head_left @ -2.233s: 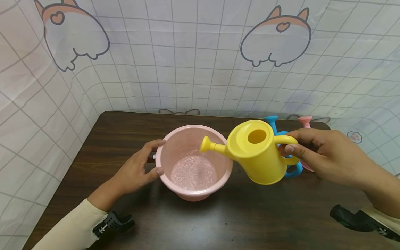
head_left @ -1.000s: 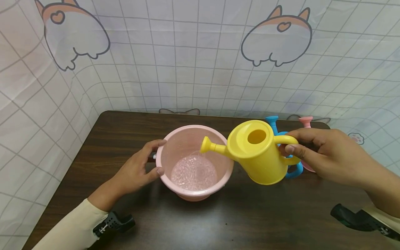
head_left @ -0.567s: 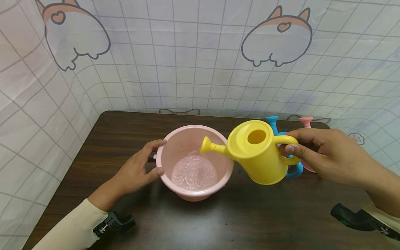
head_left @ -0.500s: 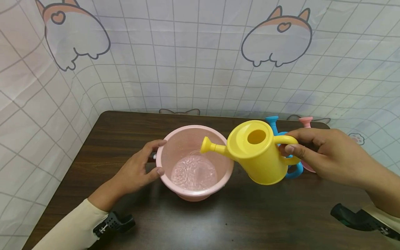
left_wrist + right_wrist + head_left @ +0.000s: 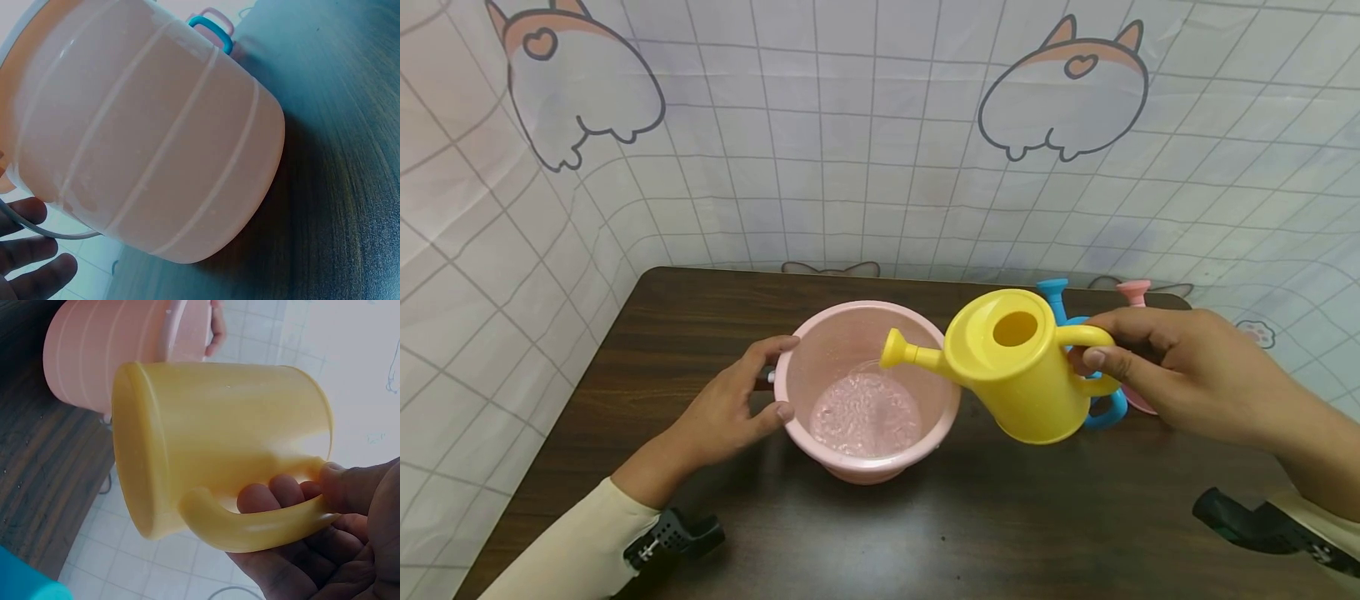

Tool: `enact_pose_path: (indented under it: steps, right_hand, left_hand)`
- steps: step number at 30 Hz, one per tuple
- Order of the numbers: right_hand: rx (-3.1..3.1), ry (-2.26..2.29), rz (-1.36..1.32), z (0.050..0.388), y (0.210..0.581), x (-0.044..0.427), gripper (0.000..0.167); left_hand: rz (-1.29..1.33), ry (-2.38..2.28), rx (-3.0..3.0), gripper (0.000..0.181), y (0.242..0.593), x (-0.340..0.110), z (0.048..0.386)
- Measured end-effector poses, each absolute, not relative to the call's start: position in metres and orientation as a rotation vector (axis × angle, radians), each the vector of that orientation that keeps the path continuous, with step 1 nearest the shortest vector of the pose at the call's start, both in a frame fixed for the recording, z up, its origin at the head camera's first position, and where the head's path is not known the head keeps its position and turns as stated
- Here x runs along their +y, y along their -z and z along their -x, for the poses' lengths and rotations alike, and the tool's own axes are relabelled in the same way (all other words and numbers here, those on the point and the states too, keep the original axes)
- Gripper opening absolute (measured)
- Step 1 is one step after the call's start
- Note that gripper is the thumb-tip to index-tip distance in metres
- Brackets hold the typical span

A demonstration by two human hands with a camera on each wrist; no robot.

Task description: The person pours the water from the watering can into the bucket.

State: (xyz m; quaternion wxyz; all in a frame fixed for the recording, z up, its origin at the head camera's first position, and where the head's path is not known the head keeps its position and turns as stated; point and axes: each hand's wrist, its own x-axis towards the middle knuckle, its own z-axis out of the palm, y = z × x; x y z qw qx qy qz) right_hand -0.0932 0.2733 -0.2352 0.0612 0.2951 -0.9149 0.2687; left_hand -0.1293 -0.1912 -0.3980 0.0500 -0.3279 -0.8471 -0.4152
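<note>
- Two things are held, one in each hand: the left hand (image 5: 722, 408) holds the left rim of a pink bucket (image 5: 865, 462), thumb and forefinger spread apart along it, and the right hand (image 5: 1202, 371) grips the handle of a yellow watering can (image 5: 1026, 383).
- The yellow watering can is raised above the worktop (image 5: 1037, 525), beside the right hand and well apart from the left hand; its spout (image 5: 913, 353) reaches over the bucket's right rim.
- The bucket stands between the hands, with rippled water (image 5: 865, 415) at its bottom.
- Whether water is leaving the spout is hard to make out.
- A blue watering can (image 5: 1053, 288) and a pink watering can (image 5: 1133, 291) are mostly hidden behind the yellow one and the right hand.
- In the left wrist view, the left hand is cut off at the edge, its fingers by the bucket's thin carrying handle (image 5: 69, 237).
- In the right wrist view, the spout is hidden and a blue shape (image 5: 28, 578) is cut off at the corner.
</note>
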Motion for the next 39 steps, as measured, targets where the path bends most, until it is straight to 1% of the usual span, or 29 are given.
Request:
enact_pose_path:
  steps: [18,27,35,39]
  right_hand:
    - [-2.833,-0.855,-0.869,0.0908,0.2301,0.2715,0.026]
    - [-2.812,-0.821,-0.855,0.0929,0.235,0.273,0.025]
    - [-2.77,-0.809,-0.913,0.0948,0.235,0.2734,0.028]
    - [-2.779,-0.832,-0.913,0.0944,0.2342,0.2731,0.027]
  left_hand:
    - [0.996,1.268,-2.589,0.07,0.3978,-0.1914,0.1294]
    - [0.985,1.272,-2.597,0.07,0.3975,-0.1909,0.1284]
    - [0.985,1.272,-2.587,0.069,0.3994,-0.1909,0.1296]
    - [0.983,1.271,-2.589,0.07,0.4001,-0.1909,0.1294]
